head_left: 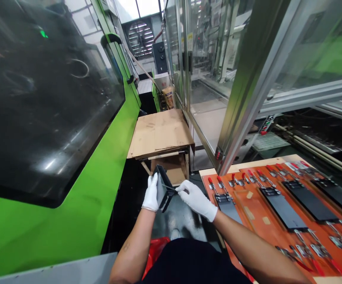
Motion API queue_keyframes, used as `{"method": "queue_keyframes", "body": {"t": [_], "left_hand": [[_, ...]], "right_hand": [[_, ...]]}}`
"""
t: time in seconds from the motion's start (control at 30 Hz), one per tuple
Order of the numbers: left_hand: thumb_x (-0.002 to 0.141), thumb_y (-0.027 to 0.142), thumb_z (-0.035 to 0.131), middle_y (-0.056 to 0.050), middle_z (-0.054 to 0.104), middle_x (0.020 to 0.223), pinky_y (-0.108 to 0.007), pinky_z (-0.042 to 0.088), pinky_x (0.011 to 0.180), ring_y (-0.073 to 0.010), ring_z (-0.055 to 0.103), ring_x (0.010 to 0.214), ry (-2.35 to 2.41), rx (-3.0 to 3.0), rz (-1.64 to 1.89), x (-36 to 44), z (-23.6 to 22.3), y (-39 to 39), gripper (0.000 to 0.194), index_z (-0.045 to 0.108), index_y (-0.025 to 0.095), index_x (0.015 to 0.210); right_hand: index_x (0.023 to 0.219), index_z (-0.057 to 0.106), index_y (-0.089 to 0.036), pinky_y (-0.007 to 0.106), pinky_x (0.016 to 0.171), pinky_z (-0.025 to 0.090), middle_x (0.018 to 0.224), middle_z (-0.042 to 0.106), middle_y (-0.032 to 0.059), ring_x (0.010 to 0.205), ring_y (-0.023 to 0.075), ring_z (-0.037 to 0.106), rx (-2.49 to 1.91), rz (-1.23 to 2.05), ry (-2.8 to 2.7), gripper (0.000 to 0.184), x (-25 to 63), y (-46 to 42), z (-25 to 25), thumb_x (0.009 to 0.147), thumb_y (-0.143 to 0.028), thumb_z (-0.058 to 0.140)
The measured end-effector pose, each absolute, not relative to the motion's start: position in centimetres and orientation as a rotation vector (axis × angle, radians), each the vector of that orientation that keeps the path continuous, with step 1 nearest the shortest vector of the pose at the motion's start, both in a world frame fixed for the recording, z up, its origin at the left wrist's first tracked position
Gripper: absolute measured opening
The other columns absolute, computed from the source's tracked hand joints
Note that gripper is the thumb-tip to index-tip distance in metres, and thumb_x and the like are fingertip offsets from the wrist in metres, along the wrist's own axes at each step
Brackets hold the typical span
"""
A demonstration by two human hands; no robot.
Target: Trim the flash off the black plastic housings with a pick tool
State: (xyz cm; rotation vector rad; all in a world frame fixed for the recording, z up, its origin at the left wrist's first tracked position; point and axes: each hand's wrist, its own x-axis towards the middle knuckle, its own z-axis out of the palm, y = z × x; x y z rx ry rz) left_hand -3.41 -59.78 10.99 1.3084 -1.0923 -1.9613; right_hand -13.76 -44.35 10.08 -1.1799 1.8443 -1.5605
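In front of my body I hold a black plastic part (165, 183), a long tray-like piece with raised walls, tilted with one end up. My left hand (151, 194), in a white glove, is closed around its left side, with the thumb and fingers along the wall. My right hand (195, 199), also white-gloved, is pinched at the right edge of the part. A thin dark line runs from its fingertips across the part; whether that is a slim tool or the part's own rim, I cannot tell.
At right, an orange fixture board (252, 232) carries several black panels (282, 209) under red-handled toggle clamps. A cardboard-topped table (160, 132) stands ahead. The green machine (111, 154) rises at left, an aluminium-framed enclosure (245, 83) at right. Something red (156, 252) lies below me.
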Motion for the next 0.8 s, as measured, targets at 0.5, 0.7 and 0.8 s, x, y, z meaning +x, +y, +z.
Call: {"method": "queue_keyframes", "body": {"t": [0.5,0.7,0.8], "left_hand": [[0.094,0.043,0.066,-0.008,0.048,0.16,-0.028,0.055,0.103,-0.0232,0.057,0.137,-1.145,1.313,-1.723,-3.7,14.7,-58.8,0.09,0.014,0.029,0.166],[0.093,0.039,0.068,-0.006,0.042,0.165,-0.024,0.05,0.108,-0.0202,0.051,0.142,-1.181,1.284,-1.593,-3.3,14.9,-58.8,0.088,0.018,0.027,0.165],[0.092,0.039,0.069,-0.008,0.044,0.163,-0.025,0.051,0.107,-0.0211,0.053,0.141,-1.179,1.248,-1.55,-3.0,14.5,-59.0,0.089,0.019,0.027,0.165]], "right_hand": [[0.076,0.065,-0.022,0.037,0.085,0.054,0.083,0.073,0.0028,0.086,0.0221,0.068,-0.851,-1.69,1.79,0.007,-12.8,-44.5,10.1,0.075,-0.02,0.059],[0.071,0.061,-0.024,0.036,0.085,0.053,0.081,0.071,0.0021,0.085,0.0215,0.066,-0.855,-1.69,1.88,0.009,-12.2,-44.8,9.4,0.075,-0.018,0.056],[0.074,0.064,-0.023,0.036,0.084,0.054,0.083,0.073,0.0022,0.085,0.0213,0.067,-0.869,-1.687,1.853,0.008,-11.9,-44.7,9.4,0.075,-0.018,0.057]]}}
